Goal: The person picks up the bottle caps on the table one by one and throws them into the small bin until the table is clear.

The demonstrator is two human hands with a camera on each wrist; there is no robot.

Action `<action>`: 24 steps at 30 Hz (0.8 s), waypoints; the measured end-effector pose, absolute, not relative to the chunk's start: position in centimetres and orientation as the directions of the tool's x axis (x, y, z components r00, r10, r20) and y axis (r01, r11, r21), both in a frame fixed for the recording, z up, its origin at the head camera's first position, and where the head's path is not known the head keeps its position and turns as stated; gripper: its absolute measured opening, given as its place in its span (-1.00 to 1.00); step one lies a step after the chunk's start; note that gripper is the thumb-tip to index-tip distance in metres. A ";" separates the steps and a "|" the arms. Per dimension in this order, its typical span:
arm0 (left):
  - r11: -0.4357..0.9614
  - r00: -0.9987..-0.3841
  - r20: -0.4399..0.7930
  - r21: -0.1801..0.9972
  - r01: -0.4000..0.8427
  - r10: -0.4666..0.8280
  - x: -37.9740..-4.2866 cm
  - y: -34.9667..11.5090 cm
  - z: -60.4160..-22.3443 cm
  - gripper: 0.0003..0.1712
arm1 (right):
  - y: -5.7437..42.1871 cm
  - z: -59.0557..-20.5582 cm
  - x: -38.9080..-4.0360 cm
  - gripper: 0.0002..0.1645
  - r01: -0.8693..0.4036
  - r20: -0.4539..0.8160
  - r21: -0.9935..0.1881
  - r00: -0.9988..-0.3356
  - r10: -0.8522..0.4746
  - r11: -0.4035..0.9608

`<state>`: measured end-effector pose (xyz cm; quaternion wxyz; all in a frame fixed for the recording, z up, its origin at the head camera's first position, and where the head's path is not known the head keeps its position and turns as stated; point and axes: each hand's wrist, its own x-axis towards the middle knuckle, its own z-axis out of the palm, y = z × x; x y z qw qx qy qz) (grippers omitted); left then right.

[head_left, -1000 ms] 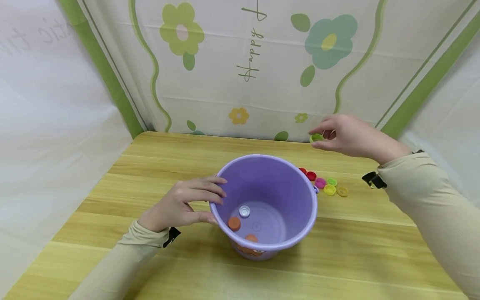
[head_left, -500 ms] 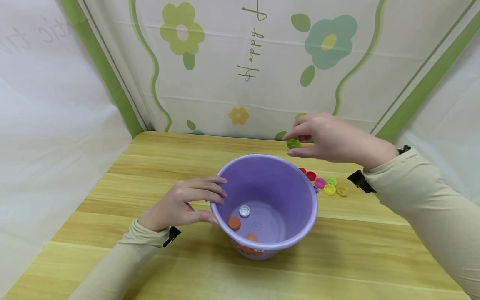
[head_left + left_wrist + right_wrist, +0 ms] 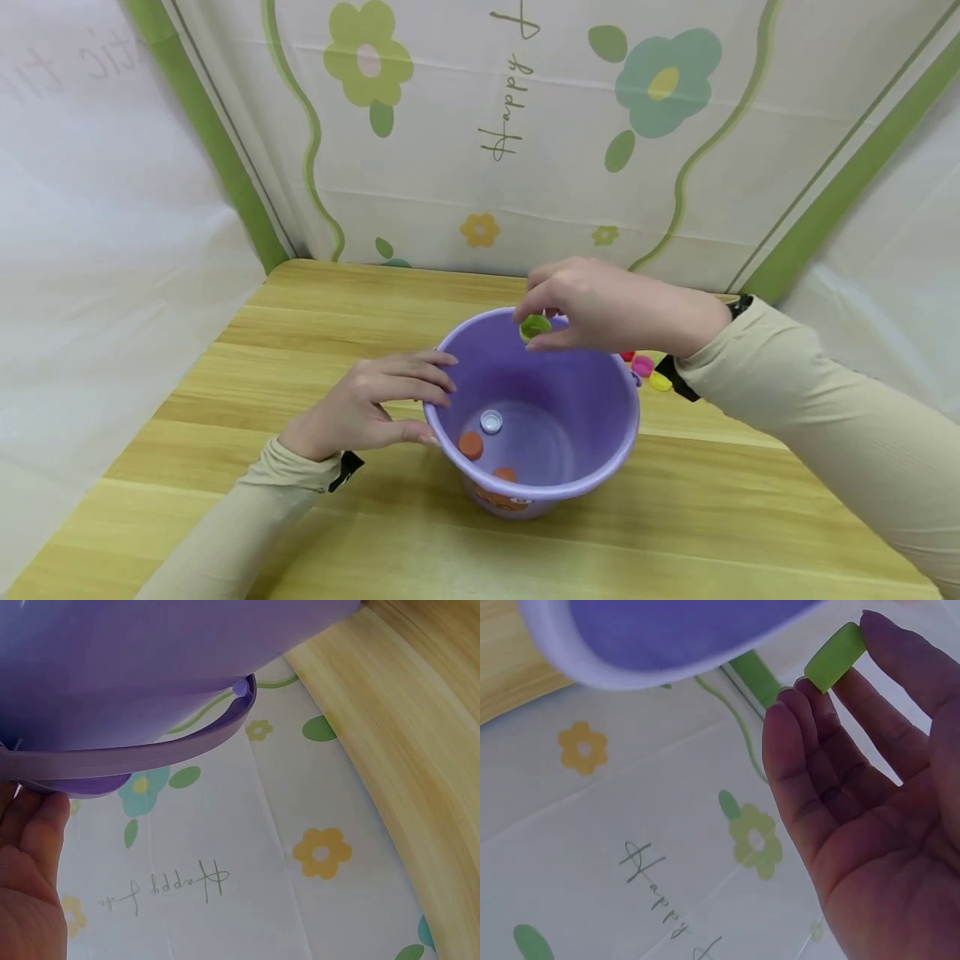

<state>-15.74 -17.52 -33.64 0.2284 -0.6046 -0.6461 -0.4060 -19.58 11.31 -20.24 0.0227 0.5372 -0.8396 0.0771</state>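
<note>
A purple bucket (image 3: 581, 400) stands upright on the wooden table. My left hand (image 3: 371, 404) holds its left rim, fingers over the edge and thumb against the outside; the left wrist view shows the bucket's handle (image 3: 150, 756) hanging beside these fingers. Over the far part of the bucket's mouth, my right hand (image 3: 611, 308) pinches a green bottle cap (image 3: 535, 327) between thumb and fingers. The cap's ridged side (image 3: 835, 658) shows in the right wrist view. On the bucket's floor lie a white cap (image 3: 491, 422) and two orange caps (image 3: 471, 445).
Several loose caps lie on the table right of the bucket, among them a magenta cap (image 3: 642, 366) and a yellow cap (image 3: 661, 382); my right forearm partly hides this group. A white flowered cloth (image 3: 420, 150) hangs behind the table (image 3: 337, 317).
My right hand has carried the green bottle cap leftward and down, from the table's far edge to over the bucket. The left hand has stayed on the rim.
</note>
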 end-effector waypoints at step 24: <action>-0.061 -0.163 0.790 0.245 0.968 0.591 -15.9 -17.5 -33.9 -0.60 | 9.0 -21.3 -19.9 -0.77 -0.926 0.060 -0.136 -0.362 -0.930 0.352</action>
